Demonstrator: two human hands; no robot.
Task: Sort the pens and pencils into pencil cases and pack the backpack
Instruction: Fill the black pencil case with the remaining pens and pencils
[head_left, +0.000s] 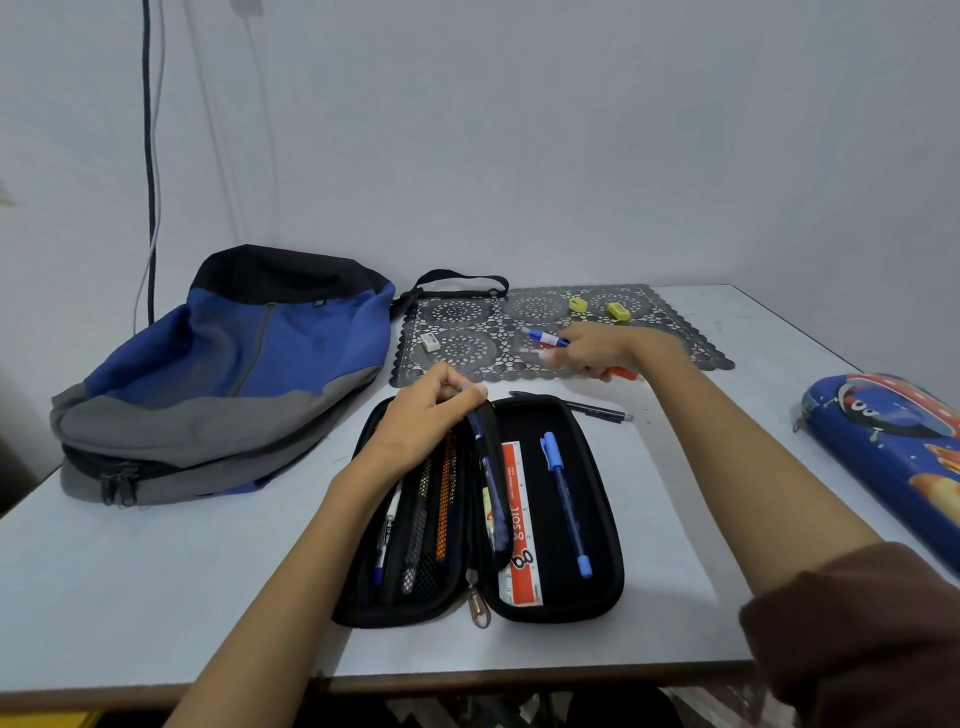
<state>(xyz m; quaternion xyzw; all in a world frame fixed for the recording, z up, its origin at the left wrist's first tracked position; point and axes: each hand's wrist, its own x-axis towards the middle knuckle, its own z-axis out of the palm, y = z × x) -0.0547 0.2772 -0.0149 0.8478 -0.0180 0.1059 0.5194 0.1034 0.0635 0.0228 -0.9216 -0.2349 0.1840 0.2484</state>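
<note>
A black pencil case (592, 519) lies open in front of me, with a blue pen (566, 504) and an orange-red ruler (519, 525) in its right half. Several pens and pencils sit under mesh in its left half. My left hand (423, 415) pinches the top of the case's middle flap (488, 467). My right hand (597, 351) reaches onto the grey lace mat (467, 332) and grips a blue-and-white pen (545, 338) and a red pen (621, 372). A black pen (582, 406) lies just beyond the case. The blue-grey backpack (223, 374) lies at the left.
Two yellow sharpeners (577, 304) (618, 310) and a white eraser (429, 341) lie on the mat. A blue printed pencil case (883, 441) sits at the right table edge. A cable (150, 156) hangs down the wall behind the backpack.
</note>
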